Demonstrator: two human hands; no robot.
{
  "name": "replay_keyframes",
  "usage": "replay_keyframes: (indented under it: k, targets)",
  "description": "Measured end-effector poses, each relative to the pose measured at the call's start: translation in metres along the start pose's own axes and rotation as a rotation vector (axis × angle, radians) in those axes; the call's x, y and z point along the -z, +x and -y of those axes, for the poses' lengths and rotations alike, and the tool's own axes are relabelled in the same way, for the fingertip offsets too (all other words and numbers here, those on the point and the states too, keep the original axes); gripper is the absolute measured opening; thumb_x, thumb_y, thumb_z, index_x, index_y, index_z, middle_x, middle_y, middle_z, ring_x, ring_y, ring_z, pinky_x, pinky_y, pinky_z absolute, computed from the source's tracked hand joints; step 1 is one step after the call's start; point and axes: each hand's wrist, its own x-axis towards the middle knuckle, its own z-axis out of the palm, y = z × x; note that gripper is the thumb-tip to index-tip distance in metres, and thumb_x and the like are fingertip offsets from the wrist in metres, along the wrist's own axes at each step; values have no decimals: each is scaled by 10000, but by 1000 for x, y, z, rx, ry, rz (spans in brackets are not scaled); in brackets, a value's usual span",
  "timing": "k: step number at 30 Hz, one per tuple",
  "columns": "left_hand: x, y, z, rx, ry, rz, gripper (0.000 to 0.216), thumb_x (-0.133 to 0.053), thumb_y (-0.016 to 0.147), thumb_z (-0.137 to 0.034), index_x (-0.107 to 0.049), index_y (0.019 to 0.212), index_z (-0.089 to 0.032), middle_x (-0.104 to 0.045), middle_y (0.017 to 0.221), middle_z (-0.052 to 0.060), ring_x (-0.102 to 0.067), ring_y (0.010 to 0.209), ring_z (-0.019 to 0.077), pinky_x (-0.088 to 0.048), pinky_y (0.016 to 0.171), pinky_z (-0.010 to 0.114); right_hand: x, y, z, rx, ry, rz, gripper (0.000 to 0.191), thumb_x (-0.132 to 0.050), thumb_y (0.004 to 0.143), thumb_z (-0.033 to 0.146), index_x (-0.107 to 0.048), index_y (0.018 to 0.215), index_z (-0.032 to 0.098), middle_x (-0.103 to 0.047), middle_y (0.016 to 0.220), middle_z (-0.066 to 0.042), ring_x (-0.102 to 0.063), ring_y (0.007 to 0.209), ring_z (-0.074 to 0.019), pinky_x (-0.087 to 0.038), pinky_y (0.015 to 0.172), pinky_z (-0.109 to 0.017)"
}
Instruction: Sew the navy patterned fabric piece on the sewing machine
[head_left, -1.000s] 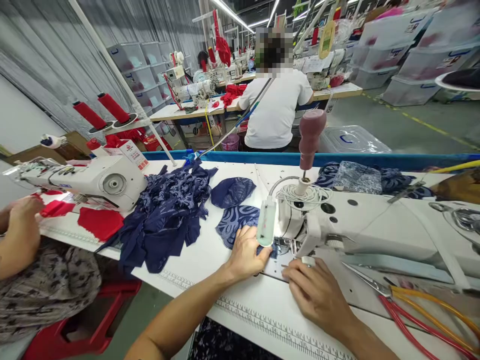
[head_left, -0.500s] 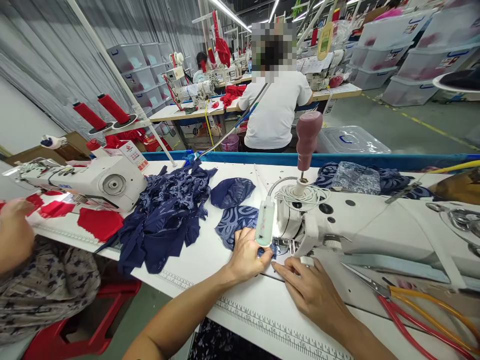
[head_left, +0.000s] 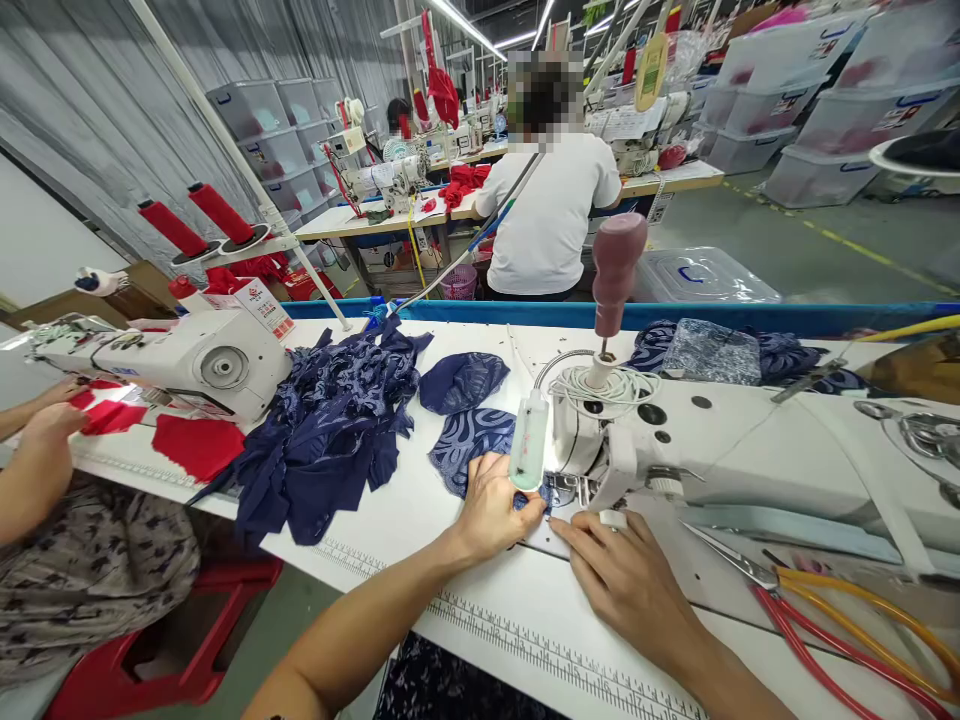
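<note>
Both hands flat, open: left hand (head_left: 491, 505) pins cloth (head_left: 471, 442), right hand (head_left: 626, 575) beside the needle; cloth trails back-left, bench (head_left: 420, 520) bare toward the near edge.

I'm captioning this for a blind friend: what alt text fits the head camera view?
Both hands, left hand and right hand, press a navy patterned fabric piece flat at the needle of a white sewing machine. A pile of navy fabric lies to the left.

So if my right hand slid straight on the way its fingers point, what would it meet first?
Probably the left hand; the right hand points up-left along the table toward it and the blue cloth, though depth is unclear.
</note>
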Motion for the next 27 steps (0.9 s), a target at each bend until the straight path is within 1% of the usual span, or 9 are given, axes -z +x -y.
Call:
replay_keyframes:
  k: [4, 10, 13, 15, 18, 20, 23, 25, 27]
  targets:
    - [0, 0, 0, 1, 6, 11, 150, -610, 857, -295, -698, 759, -224, -628, 949, 38, -533, 1047, 232, -381, 999, 406, -1, -1, -4, -23, -68, -20, 310, -419, 967, 91, -671, 1144, 120, -616, 799, -69, -563, 828, -205, -368, 852, -397]
    - [2, 0, 1, -48, 48, 25, 132, -596, 875, -286, -677, 795, -218, -631, 967, 42, -539, 1043, 235, -381, 999, 416, -5, 1, -4, -40, -188, 39, 370, -437, 937, 67, -670, 1208, 166, -604, 772, -75, -557, 817, -228, -367, 802, -391]
    - [7, -3, 2, -166, 116, 26, 129, -538, 910, -251, -659, 916, -204, -624, 998, 64, -547, 1020, 229, -413, 957, 395, -5, 3, -2, -42, -230, 59, 387, -447, 910, 47, -676, 1199, 166, -617, 805, -85, -554, 818, -230, -359, 815, -397]
    - [11, -5, 3, -303, 200, 41, 159, -496, 901, -161, -633, 977, -188, -623, 1000, 74, -557, 984, 220, -435, 912, 374, -4, 3, -1, -32, -243, 73, 375, -464, 907, 54, -676, 1196, 163, -626, 830, -88, -555, 828, -226, -358, 818, -391]
    - [18, -7, 3, -511, 366, 63, 231, -434, 870, -42, -613, 929, -174, -634, 943, 55, -573, 883, 193, -438, 902, 378, -3, 3, -2, -19, -257, 81, 372, -471, 917, 64, -667, 1218, 160, -623, 811, -87, -552, 825, -225, -359, 811, -387]
    - [22, -7, 4, -606, 439, 55, 248, -401, 896, -32, -610, 906, -165, -638, 923, 47, -577, 849, 174, -437, 915, 375, -4, 1, -3, -14, -265, 78, 382, -463, 920, 61, -663, 1229, 164, -613, 783, -84, -545, 805, -224, -360, 808, -391]
    - [24, -7, 8, -710, 471, 32, 243, -392, 938, -62, -612, 992, -150, -642, 930, 47, -584, 856, 160, -444, 914, 353, -6, 0, -5, -9, -265, 75, 372, -463, 928, 73, -668, 1223, 170, -613, 794, -83, -544, 802, -221, -365, 811, -391]
    - [23, -9, 11, -730, 478, 10, 244, -395, 953, -74, -605, 1056, -143, -645, 911, 40, -586, 844, 154, -445, 920, 351, -7, 1, -5, -8, -260, 73, 364, -461, 935, 82, -667, 1221, 171, -616, 809, -84, -550, 818, -220, -368, 810, -387]
    - [19, -11, 15, -720, 479, -9, 241, -397, 965, -79, -604, 1068, -143, -649, 890, 34, -589, 833, 147, -447, 920, 343, -6, 1, -5, -10, -255, 72, 367, -445, 939, 79, -669, 1217, 168, -622, 822, -88, -556, 829, -218, -369, 806, -383]
